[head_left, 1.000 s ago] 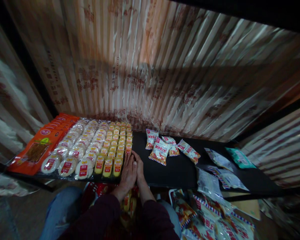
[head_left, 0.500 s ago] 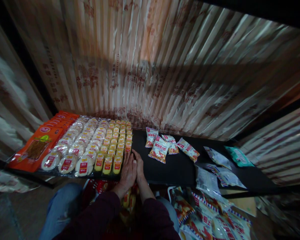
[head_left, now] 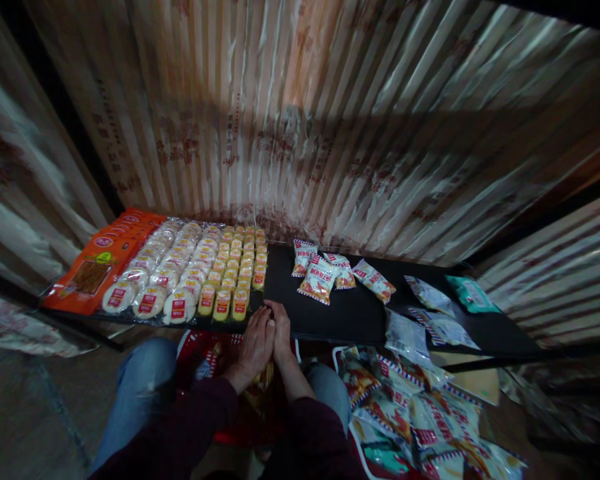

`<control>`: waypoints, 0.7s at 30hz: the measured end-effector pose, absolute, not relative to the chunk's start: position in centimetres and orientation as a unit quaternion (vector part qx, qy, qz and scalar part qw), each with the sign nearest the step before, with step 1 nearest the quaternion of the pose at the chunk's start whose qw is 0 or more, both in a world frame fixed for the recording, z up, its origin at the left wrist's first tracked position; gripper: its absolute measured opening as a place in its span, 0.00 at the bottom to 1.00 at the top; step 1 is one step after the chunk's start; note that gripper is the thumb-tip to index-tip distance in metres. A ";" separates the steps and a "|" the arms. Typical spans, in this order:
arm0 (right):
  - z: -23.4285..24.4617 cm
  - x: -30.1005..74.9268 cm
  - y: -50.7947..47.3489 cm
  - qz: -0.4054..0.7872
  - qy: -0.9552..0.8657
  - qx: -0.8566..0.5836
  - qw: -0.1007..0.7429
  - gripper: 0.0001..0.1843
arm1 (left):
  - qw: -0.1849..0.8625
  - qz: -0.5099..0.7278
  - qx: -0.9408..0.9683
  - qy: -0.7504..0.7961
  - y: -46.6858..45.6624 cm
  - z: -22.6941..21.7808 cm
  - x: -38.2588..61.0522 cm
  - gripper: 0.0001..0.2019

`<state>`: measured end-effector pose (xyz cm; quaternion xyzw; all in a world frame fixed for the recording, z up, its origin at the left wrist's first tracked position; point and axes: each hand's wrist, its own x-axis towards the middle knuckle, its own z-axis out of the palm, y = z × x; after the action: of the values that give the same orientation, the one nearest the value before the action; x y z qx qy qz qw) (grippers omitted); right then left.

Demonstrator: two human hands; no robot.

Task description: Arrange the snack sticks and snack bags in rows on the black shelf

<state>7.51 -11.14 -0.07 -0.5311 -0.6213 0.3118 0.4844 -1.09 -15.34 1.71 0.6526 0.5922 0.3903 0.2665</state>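
My left hand [head_left: 257, 339] and my right hand [head_left: 281, 332] are side by side at the shelf's front edge, backs up, fingers close together and curled. What is between or under them, if anything, is hidden. Just beyond are rows of small yellow packaged cakes [head_left: 222, 304] with red labels; the rightmost row [head_left: 259, 276] ends farther back than its neighbours. To their left stand rows of round white packaged cakes [head_left: 151, 301]. Below my forearms a red basket [head_left: 187, 347] holds yellow packs, partly covered by my arms.
Orange packets [head_left: 91, 273] lie overlapped at the shelf's left end. On the black shelf [head_left: 335, 323] are several white-and-red snack bags [head_left: 319, 279], clear-backed bags [head_left: 407, 335] and a teal bag [head_left: 473, 295]. A basket of snack bags [head_left: 395, 407] stands below right. Striped sheeting hangs behind.
Both hands have drawn back toward me from the rightmost row of yellow cakes to the shelf edge. The view has shifted, showing more of the baskets below.
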 end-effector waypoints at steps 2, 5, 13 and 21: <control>0.3 7.5 -12.8 0.308 -0.626 -0.529 0.484 0.19 | 0.263 0.387 0.667 0.580 -16.8 1.5 -1.4 0.26; 0.2 7.3 -15.9 0.303 -0.625 -0.540 0.476 0.21 | 0.265 0.383 0.685 0.561 -19.6 0.9 -2.0 0.25; -6.3 6.7 -22.8 0.340 -0.671 -0.611 0.245 0.16 | 0.397 0.151 0.642 0.639 -23.9 -3.8 -5.6 0.17; -8.4 4.8 -22.4 0.399 -0.699 -0.548 0.226 0.18 | 0.418 0.091 0.533 0.730 -21.0 -8.9 -9.6 0.12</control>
<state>4.81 -22.35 -8.44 -0.5480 -0.6994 0.3994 0.2259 -9.63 -21.04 -8.85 0.5331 0.7301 0.0914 0.4175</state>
